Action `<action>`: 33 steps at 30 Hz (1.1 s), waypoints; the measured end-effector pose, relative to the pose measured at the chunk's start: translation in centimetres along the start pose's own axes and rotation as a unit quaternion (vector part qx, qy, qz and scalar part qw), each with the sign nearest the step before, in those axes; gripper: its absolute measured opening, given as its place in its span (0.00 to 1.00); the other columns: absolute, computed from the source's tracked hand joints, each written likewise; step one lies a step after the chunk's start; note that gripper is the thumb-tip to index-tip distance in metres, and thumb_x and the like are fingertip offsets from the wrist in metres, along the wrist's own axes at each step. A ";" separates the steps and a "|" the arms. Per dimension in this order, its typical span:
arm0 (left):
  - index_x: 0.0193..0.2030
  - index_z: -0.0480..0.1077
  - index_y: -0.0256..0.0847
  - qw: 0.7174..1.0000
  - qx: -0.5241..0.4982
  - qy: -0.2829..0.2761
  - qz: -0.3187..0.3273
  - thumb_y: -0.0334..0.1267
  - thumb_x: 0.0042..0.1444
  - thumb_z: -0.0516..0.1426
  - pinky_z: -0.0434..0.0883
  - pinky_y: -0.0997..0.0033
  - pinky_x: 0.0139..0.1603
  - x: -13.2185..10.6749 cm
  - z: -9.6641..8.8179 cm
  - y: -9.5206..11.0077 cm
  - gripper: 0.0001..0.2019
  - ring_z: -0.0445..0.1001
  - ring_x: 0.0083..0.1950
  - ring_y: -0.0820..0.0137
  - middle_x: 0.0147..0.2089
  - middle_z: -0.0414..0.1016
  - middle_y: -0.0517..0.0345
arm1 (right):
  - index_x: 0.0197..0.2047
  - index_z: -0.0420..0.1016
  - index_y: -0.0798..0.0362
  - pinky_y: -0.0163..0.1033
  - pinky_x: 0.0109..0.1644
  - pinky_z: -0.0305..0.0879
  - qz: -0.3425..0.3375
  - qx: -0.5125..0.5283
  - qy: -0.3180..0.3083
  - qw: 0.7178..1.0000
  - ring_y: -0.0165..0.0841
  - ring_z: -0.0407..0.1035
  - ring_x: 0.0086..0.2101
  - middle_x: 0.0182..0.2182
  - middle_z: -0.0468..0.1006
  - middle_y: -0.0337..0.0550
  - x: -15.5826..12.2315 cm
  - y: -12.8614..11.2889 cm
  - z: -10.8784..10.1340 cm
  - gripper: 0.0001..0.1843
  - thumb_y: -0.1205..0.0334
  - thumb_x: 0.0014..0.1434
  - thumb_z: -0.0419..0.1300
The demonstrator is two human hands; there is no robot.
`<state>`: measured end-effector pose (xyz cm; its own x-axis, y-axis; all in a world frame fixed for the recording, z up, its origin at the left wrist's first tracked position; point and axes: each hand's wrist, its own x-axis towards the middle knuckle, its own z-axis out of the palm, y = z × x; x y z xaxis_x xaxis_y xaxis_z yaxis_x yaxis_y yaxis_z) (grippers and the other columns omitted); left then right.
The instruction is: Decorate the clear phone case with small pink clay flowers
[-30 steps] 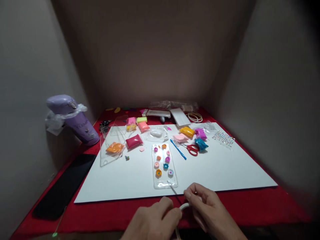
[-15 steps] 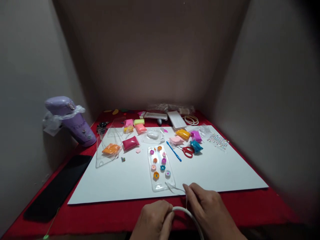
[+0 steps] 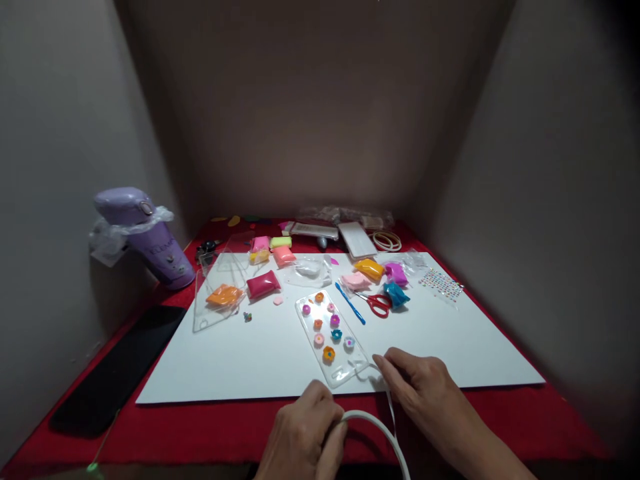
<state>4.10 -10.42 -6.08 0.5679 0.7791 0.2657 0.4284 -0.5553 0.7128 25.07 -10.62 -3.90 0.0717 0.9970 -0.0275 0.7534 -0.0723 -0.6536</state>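
A clear phone case [image 3: 310, 313] lies slanted on the white board, with several small orange, pink, purple, teal and pale clay flowers on it. At the front edge, my left hand [image 3: 306, 433] is closed around a thick white cord [image 3: 373, 420], which arcs to the right and down out of view. My right hand [image 3: 417, 380] pinches a thin white strap [image 3: 391, 407] beside the case's lower right corner. One end of this strap reaches over that corner; the other runs down to the thick cord. Whether it passes through the case I cannot tell.
Bagged clay pieces, red scissors [image 3: 379, 305], a blue modelling tool [image 3: 351, 303] and a gem sheet [image 3: 442, 284] lie on the white board [image 3: 225, 373]. Left are a purple tumbler [image 3: 160, 253] and a black phone [image 3: 117, 370]. Cream rings [image 3: 387, 241] lie behind.
The phone case has turned, its near end swinging to the right. My right hand has moved right and slightly away with the thin strap. My left hand keeps its grip on the cord.
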 end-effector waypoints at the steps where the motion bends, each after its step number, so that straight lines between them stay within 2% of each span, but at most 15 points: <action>1: 0.30 0.69 0.37 1.000 -0.010 0.002 0.012 0.29 0.59 0.49 0.69 0.74 0.32 0.1 0.0 0.0 0.10 0.73 0.31 0.71 0.36 0.72 0.50 | 0.22 0.52 0.50 0.37 0.28 0.45 0.000 -0.001 -0.005 1.000 0.30 0.45 0.22 0.17 0.53 0.31 -0.1 0.2 0.1 0.23 0.47 0.65 0.47; 5: 0.31 0.70 0.37 0.999 -0.025 -0.002 0.032 0.27 0.58 0.50 0.73 0.73 0.38 0.3 -0.2 -0.2 0.09 0.77 0.37 0.69 0.46 0.74 0.47 | 0.22 0.54 0.50 0.37 0.28 0.46 -0.003 0.001 -0.016 1.000 0.30 0.44 0.23 0.18 0.57 0.32 -0.4 0.8 0.5 0.23 0.48 0.65 0.46; 8: 0.33 0.71 0.37 0.999 -0.003 0.015 0.042 0.27 0.58 0.50 0.75 0.71 0.41 0.1 -0.1 -0.3 0.09 0.79 0.40 0.66 0.47 0.75 0.45 | 0.22 0.54 0.49 0.37 0.28 0.46 0.001 -0.004 -0.003 1.000 0.30 0.43 0.23 0.17 0.58 0.32 -0.4 1.4 0.6 0.23 0.48 0.65 0.46; 12: 0.35 0.71 0.37 0.996 0.011 0.045 0.074 0.25 0.57 0.51 0.75 0.73 0.39 0.2 -0.2 -0.2 0.08 0.79 0.39 0.67 0.44 0.77 0.46 | 0.22 0.54 0.49 0.38 0.28 0.46 0.001 -0.027 -0.003 1.000 0.30 0.48 0.22 0.17 0.60 0.34 -0.4 1.7 0.5 0.22 0.48 0.65 0.45; 16: 0.37 0.71 0.37 0.992 0.022 0.057 0.108 0.24 0.57 0.51 0.75 0.74 0.42 0.5 -0.4 0.1 0.09 0.77 0.50 0.62 0.50 0.76 0.41 | 0.23 0.57 0.49 0.38 0.29 0.47 -0.010 -0.091 -0.008 0.996 0.31 0.52 0.21 0.17 0.64 0.37 -0.4 1.6 0.6 0.21 0.49 0.65 0.44; 18: 0.36 0.71 0.37 0.994 0.027 0.051 0.096 0.25 0.57 0.52 0.75 0.74 0.43 0.6 -0.5 0.2 0.08 0.77 0.51 0.61 0.52 0.75 0.40 | 0.24 0.58 0.49 0.39 0.29 0.47 -0.008 -0.108 -0.009 0.994 0.32 0.53 0.21 0.18 0.66 0.38 -0.3 1.6 0.6 0.20 0.50 0.65 0.44; 21: 0.36 0.72 0.37 0.997 0.017 0.037 0.070 0.27 0.59 0.51 0.75 0.74 0.43 0.8 -0.6 0.1 0.08 0.78 0.49 0.63 0.53 0.75 0.40 | 0.23 0.57 0.49 0.38 0.28 0.48 -0.003 -0.079 -0.012 0.997 0.32 0.55 0.21 0.18 0.66 0.38 -0.1 1.6 0.3 0.20 0.51 0.65 0.45; 26: 0.36 0.72 0.39 0.999 -0.024 -0.010 0.026 0.30 0.62 0.51 0.72 0.76 0.52 0.7 -1.2 -0.2 0.09 0.73 0.57 0.65 0.45 0.79 0.47 | 0.21 0.56 0.49 0.37 0.28 0.51 0.012 -0.028 -0.029 0.999 0.31 0.58 0.20 0.17 0.67 0.37 0.3 1.5 -0.3 0.22 0.52 0.66 0.44; 33: 0.38 0.73 0.39 0.999 -0.038 -0.036 -0.009 0.31 0.62 0.51 0.70 0.76 0.55 0.4 -1.8 -0.5 0.09 0.70 0.60 0.65 0.53 0.76 0.48 | 0.21 0.56 0.49 0.37 0.28 0.53 0.018 -0.017 -0.021 0.999 0.31 0.60 0.20 0.15 0.66 0.36 0.7 1.4 -0.5 0.22 0.53 0.66 0.45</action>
<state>2.86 -9.32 -5.19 0.6108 0.7641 0.2076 0.3849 -0.5157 0.7654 26.45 -10.02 -4.47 0.0734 0.9939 -0.0827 0.7731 -0.1090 -0.6249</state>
